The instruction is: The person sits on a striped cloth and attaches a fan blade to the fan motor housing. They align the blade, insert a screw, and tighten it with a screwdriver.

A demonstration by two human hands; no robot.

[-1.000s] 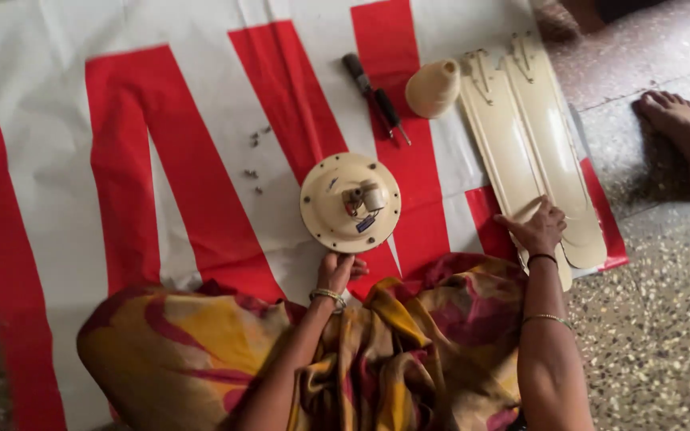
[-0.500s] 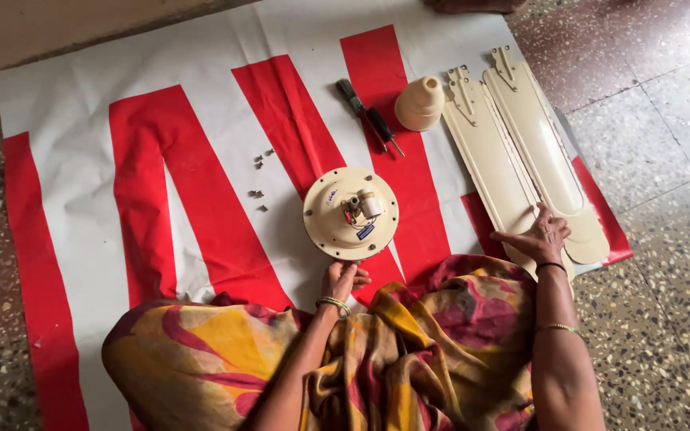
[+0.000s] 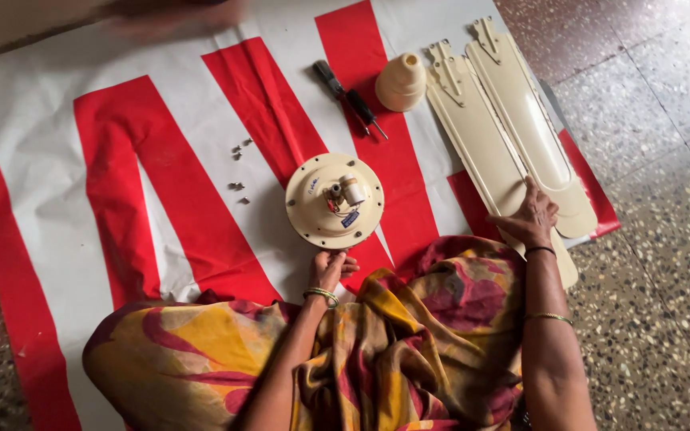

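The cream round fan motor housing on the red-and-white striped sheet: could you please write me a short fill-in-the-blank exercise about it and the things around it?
1. The left hand touches the near rim of the cream round fan motor housing, which lies on a red-and-white ____ sheet.
2. The right hand rests on the cream fan ____.
3. The dark-handled screwdrivers lie beside a cream ____-shaped cover.

Missing words: striped; blades; cone
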